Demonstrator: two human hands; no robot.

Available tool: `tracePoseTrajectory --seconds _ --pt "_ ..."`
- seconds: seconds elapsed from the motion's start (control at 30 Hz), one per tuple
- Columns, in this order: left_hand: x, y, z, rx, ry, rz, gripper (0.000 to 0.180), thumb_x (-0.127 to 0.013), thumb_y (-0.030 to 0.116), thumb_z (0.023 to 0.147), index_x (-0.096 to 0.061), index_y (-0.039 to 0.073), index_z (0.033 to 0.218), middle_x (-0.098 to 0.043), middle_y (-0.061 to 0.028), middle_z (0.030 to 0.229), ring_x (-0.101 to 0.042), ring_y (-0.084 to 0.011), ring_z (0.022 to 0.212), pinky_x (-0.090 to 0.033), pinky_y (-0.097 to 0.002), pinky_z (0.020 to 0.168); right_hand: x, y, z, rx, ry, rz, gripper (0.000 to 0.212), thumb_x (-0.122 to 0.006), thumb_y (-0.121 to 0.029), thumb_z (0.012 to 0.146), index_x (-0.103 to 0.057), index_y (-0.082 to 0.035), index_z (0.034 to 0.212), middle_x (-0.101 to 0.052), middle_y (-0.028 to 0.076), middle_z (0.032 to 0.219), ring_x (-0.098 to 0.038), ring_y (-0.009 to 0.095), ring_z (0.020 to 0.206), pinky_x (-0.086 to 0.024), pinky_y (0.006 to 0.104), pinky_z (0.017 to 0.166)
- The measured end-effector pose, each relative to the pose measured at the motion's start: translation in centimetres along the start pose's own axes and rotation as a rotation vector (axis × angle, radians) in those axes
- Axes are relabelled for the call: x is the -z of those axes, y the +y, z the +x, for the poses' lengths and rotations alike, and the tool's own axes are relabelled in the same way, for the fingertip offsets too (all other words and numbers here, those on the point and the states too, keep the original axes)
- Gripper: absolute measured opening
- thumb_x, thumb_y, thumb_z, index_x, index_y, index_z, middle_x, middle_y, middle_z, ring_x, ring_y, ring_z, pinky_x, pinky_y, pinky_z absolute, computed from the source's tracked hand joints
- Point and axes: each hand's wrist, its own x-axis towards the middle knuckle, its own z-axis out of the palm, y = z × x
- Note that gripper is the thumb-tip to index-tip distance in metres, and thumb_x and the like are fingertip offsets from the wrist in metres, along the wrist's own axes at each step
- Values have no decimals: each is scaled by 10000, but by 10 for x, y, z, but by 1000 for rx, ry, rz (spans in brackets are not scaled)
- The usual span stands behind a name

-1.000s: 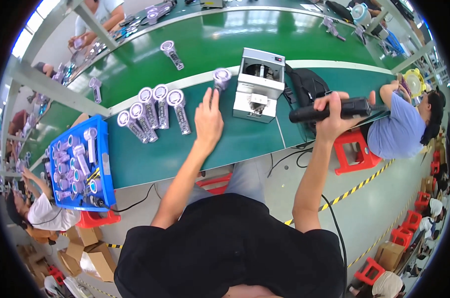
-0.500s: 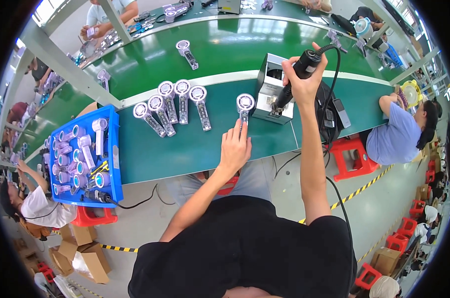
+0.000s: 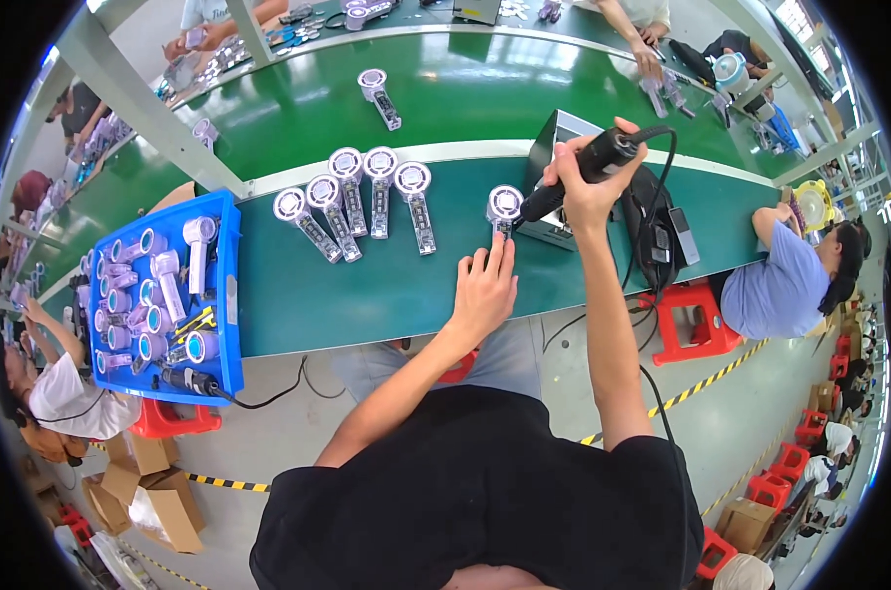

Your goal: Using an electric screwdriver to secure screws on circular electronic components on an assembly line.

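Note:
My right hand (image 3: pixel 588 192) is wrapped round a black electric screwdriver (image 3: pixel 607 155), tilted with its tip down at the left. That tip meets the upper handle of a pale purple handheld fan (image 3: pixel 505 203), which lies on the green workbench (image 3: pixel 367 305). The fingers of my left hand (image 3: pixel 485 290) reach over the fan's handle and hold it against the bench, hiding its lower end. Its open casing faces up. Left of it lie several similar handheld fans (image 3: pixel 414 181) in a loose row. A grey box-shaped device (image 3: pixel 546 232) stands just behind the screwdriver.
A blue tray (image 3: pixel 231 295) at the left holds several fans and another black screwdriver (image 3: pixel 192 381). Beyond the bench runs a green conveyor belt (image 3: pixel 485 84) with one fan (image 3: pixel 378 96) on it. A black bag (image 3: pixel 647 236) and cable lie at right. Co-workers sit nearby.
My right hand has brought the screwdriver left and down from the grey device to the fan. My left hand stays at the fan. Across the belt, a co-worker's hand has reached toward purple parts.

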Motion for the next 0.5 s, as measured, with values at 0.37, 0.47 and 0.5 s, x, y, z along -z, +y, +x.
tracePoseTrajectory --seconds 0.37,0.47,0.5 --pt "1 -1 2 -4 8 26 650 -718 145 785 -510 -78 1359 -502 -216 1409 -549 -291 1020 -438 -416 853 -5 23 -5 -14 -63 -33 694 -648 132 845 -273 -146 1358 -598 115 779 -579 173 531 -514 315 517" --pt "1 0 2 1 8 24 648 -717 143 786 -511 -77 1359 -503 -212 1408 -549 -286 1015 -436 -414 852 -5 27 -10 8 -78 -59 689 -645 121 856 -258 -147 1359 -601 115 785 -577 167 530 -514 309 516" --pt "2 0 2 4 5 22 648 -717 143 786 -511 -77 1359 -503 -212 1408 -549 -286 1015 -436 -414 852 -4 29 -12 35 -93 -58 692 -640 122 858 -249 -149 1361 -600 112 774 -576 165 526 -514 306 516"
